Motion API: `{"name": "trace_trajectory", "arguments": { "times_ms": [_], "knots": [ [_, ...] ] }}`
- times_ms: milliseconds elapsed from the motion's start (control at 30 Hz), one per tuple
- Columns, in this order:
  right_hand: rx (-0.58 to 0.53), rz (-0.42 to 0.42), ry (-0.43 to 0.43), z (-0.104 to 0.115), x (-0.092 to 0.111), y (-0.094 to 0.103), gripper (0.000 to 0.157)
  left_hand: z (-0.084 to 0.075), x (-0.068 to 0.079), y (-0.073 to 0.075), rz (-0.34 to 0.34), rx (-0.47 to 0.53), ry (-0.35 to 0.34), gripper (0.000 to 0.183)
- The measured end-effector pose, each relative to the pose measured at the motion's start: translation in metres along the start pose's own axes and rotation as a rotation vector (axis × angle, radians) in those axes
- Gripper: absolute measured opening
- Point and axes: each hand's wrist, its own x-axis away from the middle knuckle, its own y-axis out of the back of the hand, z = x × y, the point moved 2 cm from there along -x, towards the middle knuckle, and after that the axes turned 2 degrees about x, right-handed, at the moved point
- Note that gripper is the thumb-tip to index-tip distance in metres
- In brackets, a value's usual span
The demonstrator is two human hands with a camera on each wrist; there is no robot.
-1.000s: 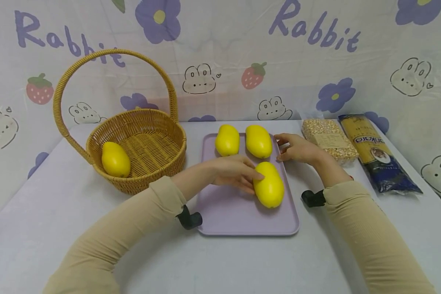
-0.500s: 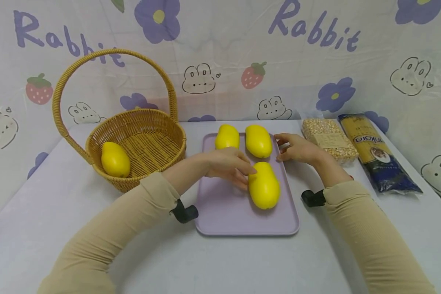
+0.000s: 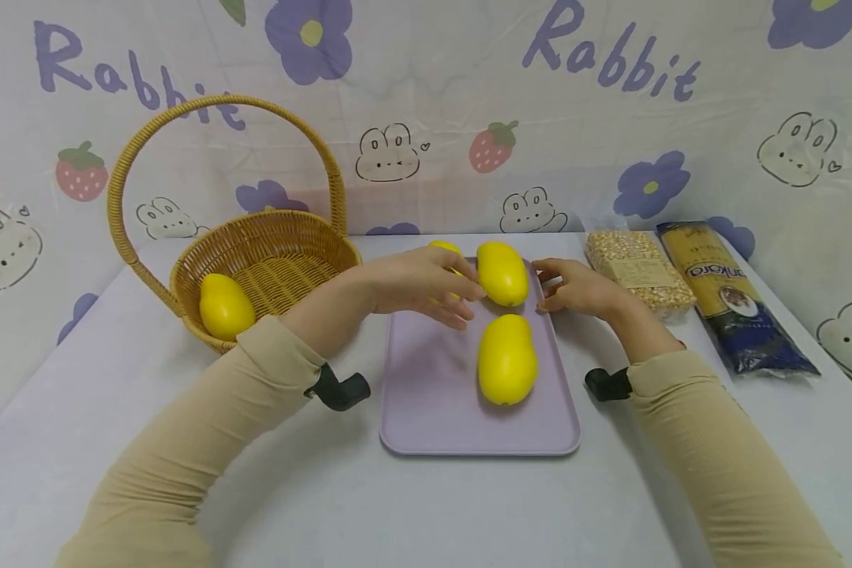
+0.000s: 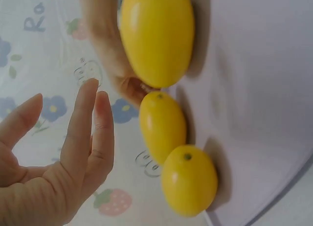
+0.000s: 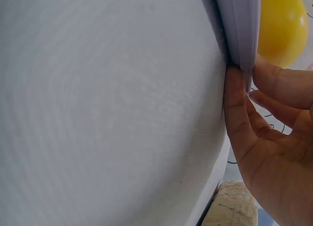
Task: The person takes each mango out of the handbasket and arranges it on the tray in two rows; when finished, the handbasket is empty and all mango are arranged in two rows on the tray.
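My left hand [image 3: 422,285] hovers over the tray with its fingers spread and nothing in them; it partly covers the far-left mango [image 3: 446,247] in the head view. On the lilac tray [image 3: 426,402] lie that mango, a far-right mango [image 3: 502,274] and a nearer mango [image 3: 507,360]. All three appear in the left wrist view, where the largest is the near mango [image 4: 157,37]. With thumb and fingers, my right hand [image 3: 578,288] pinches the tray's rim at the far right corner, as the right wrist view shows around the tray edge [image 5: 239,30].
A wicker basket [image 3: 341,244] with a tall handle stands left of the tray, with one mango [image 3: 226,308] inside. My left forearm crosses its front. At the right lie a pack of corn kernels [image 3: 639,272] and a blue-and-gold packet [image 3: 738,300]. A printed cloth hangs behind.
My left hand has let go of the near mango, which shifted slightly left on the tray, and has moved up and left toward the far-left mango. The right hand stays at the rim.
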Motion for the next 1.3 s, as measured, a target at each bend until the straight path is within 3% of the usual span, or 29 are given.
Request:
{"name": "trace_trajectory", "arguments": {
  "times_ms": [400, 833, 1000, 1300],
  "knots": [
    [-0.002, 0.005, -0.007, -0.004, -0.001, 0.000, 0.077, -0.014, 0.035, 0.033, -0.034, -0.028, -0.156, 0.050],
    [-0.007, 0.008, -0.005, -0.003, 0.000, 0.000, 0.076, -0.021, 0.064, 0.078, -0.207, -0.004, -0.252, 0.041],
    [-0.007, 0.006, -0.008, -0.002, 0.000, 0.001, 0.077, -0.016, 0.073, 0.099, -0.262, 0.018, -0.271, 0.043],
    [-0.008, 0.007, 0.002, -0.001, 0.001, 0.000, 0.076, -0.006, 0.090, 0.135, -0.435, 0.070, -0.291, 0.049]
  ]
}}
